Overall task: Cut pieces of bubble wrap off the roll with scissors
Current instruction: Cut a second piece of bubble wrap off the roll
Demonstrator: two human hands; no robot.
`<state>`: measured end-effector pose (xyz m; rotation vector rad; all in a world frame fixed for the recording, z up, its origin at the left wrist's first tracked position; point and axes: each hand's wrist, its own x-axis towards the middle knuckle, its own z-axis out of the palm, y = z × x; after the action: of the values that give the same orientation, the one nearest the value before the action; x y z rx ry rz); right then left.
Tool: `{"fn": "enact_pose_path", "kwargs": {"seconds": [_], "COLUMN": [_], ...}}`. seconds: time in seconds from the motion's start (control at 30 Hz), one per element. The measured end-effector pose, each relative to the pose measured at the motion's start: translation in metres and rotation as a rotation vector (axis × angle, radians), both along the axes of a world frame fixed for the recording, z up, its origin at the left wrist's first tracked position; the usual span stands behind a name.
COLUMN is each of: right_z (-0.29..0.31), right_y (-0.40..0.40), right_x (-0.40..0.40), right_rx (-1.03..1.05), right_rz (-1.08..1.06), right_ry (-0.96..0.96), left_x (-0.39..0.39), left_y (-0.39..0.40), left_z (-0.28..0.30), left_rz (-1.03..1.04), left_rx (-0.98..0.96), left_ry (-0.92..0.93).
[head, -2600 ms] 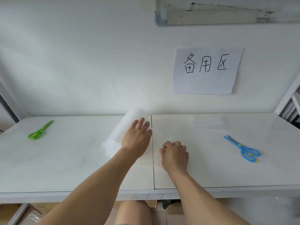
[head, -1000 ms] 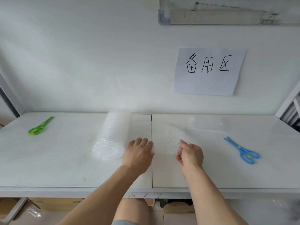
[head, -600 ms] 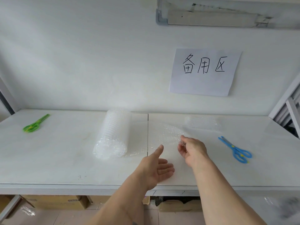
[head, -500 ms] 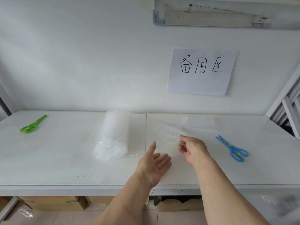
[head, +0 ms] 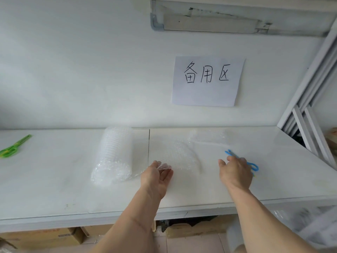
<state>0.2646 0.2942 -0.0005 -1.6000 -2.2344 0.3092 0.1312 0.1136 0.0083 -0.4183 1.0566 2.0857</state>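
Lower centre, the left hand (head: 157, 175) pinches the near edge of the unrolled bubble wrap sheet (head: 176, 157) between thumb and fingers. To its right, the right hand (head: 236, 169) is spread over the blue scissors (head: 252, 166), not visibly closed on them. The step looks like fetching the scissors; next comes gripping the handles. Further back, left of centre, lies the roll (head: 114, 154); a cut piece (head: 208, 136) lies rearmost.

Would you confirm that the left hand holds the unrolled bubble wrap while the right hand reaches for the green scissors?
Not quite: the head view shows the right hand reaching for the blue scissors; the green scissors lie far left. The left hand does hold the bubble wrap.
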Motion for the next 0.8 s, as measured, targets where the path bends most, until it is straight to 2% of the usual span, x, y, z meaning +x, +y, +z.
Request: {"fn": "enact_pose_path", "kwargs": {"seconds": [0.1,0.23,0.67,0.73,0.8], "right_z": [-0.004,-0.007,0.011,0.017,0.019], "right_y": [0.013,0.025,0.029,0.019,0.008], "right_x": [0.019,0.030,0.031,0.026,0.021], "right_rx": [0.057,0.011,-0.138,-0.214,-0.321], "right_rz": [-0.059,-0.057,0.148,0.156,0.210], "right_ry": [-0.092,-0.128,-0.271,-0.238,-0.110], "left_x": [0.000,0.000,-0.007,-0.008,-0.008], "left_y": [0.006,0.012,0.007,0.007,0.007], "left_z": [-0.005,-0.009,-0.012,-0.012,-0.011], "left_rz": [0.000,0.005,-0.060,-0.065,-0.068], "left_rx": [-0.032,-0.049,-0.038,-0.048,-0.073], "left_ry": [0.047,0.086,0.093,0.096,0.112]}}
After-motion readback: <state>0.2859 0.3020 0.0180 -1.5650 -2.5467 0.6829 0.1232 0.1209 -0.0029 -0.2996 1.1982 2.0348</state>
